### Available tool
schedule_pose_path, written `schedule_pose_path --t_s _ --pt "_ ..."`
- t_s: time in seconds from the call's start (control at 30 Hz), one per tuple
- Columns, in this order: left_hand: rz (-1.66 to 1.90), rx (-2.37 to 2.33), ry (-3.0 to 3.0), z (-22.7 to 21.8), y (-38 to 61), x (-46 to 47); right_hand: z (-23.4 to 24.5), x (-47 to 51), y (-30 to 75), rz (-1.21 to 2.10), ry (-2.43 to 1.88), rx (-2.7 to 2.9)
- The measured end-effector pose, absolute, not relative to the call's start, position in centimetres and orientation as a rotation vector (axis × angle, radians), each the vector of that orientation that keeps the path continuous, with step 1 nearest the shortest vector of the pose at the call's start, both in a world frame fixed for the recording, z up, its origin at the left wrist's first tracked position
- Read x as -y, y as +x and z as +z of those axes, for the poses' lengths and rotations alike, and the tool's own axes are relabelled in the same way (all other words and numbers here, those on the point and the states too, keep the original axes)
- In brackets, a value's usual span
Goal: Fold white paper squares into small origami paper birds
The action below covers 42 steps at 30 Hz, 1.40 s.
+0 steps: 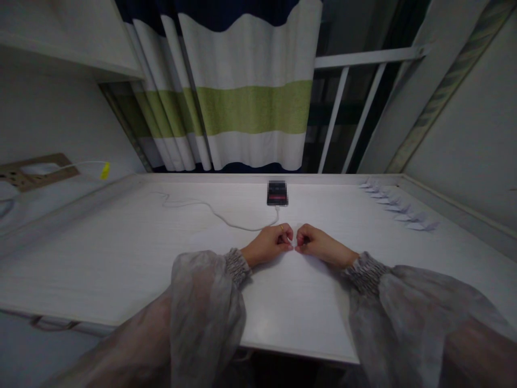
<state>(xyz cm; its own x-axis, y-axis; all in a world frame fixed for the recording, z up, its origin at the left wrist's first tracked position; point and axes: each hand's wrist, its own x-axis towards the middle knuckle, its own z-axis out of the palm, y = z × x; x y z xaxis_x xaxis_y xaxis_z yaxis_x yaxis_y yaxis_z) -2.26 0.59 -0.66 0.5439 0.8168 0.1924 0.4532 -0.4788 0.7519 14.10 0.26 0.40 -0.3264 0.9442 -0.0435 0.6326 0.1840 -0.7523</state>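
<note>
White paper piece (294, 244), tiny and mostly hidden by the fingers, sits between the person's two hands, just above the white tabletop (299, 318). The left hand (270, 242) pinches it from one side, thumb and fingertips drawn together; the right hand (321, 245) pinches it from the other, its fingers curled. The fingertips of the two hands nearly meet, and the exact shape of the piece is too small to tell. A ring (281, 228) shows on the left hand, and gathered grey sleeves (210, 302) end at both wrists. Just beyond the grip lies a dark phone (277, 193), its screen blurred; a white cable (226, 221) runs from its near edge, curving away to the left of the grip. Well to the right of the grip and farther off, folded paper cranes (398, 207) stand in a slanting row. Beyond the tabletop hangs a striped curtain (250, 108), with white bars (335, 116) to its right.
</note>
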Motion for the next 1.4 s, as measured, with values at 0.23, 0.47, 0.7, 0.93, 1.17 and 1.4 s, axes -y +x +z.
schedule_pose_path --t_s 0.23,0.47,0.7,0.93,1.17,1.4 --pt "0.735 -1.029 2.134 -0.5 -2.1 -0.4 -0.4 -0.5 14.4 0.922 -1.255 2.071" --pt "0.714 -0.942 2.190 -0.6 -2.4 -0.3 -0.5 -0.6 14.2 0.985 -1.280 2.067" --pt "0.636 -0.897 2.232 0.0 -3.2 -0.3 0.1 -0.6 14.3 1.037 -1.312 2.075" --pt "0.561 -0.880 2.240 0.4 -3.8 -0.5 0.3 -0.6 14.8 1.071 -1.375 2.045" --pt "0.538 -0.922 2.278 0.8 -3.7 -0.3 0.5 -0.9 15.9 1.192 -1.268 2.026" --pt "0.599 -0.910 2.231 0.5 -3.6 -0.4 -0.1 -0.1 15.9 0.939 -1.053 2.157"
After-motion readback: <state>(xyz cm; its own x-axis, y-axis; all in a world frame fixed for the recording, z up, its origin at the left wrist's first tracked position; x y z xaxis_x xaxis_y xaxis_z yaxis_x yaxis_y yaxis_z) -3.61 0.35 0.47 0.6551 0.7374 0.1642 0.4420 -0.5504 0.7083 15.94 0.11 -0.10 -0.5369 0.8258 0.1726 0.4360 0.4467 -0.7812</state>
